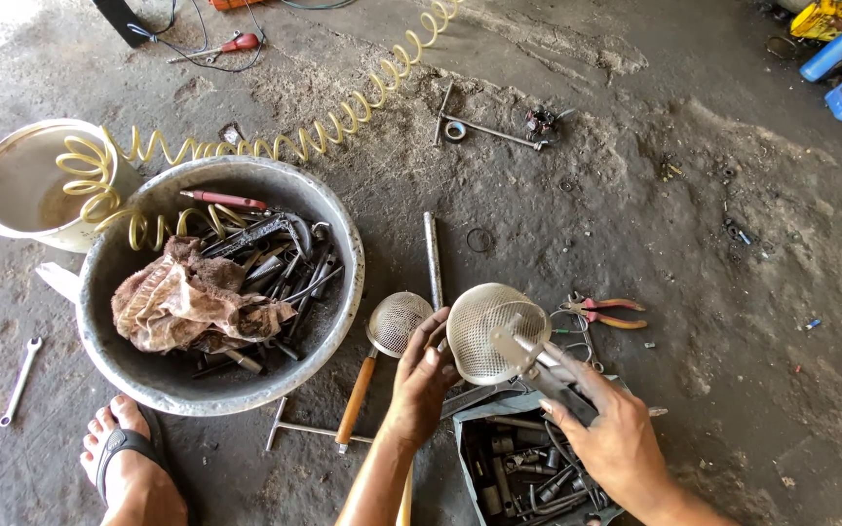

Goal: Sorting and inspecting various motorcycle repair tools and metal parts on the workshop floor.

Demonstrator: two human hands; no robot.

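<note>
My right hand (611,433) grips the flat metal handle of a wire-mesh strainer (495,331) and holds it tilted above the ground. My left hand (421,375) touches the strainer's left rim with its fingertips. A second, smaller mesh strainer with a wooden handle (394,323) lies on the ground just left of them. Below my right hand stands an open metal box of sockets and tools (514,468).
A big grey basin (333,234) holds a dirty rag (192,297), wrenches and a red-handled screwdriver. A yellow coiled air hose (285,141) runs across it. A white bucket (21,185), pliers (606,312), a steel rod (433,258), a wrench (19,380) and my sandalled foot (129,468) surround me.
</note>
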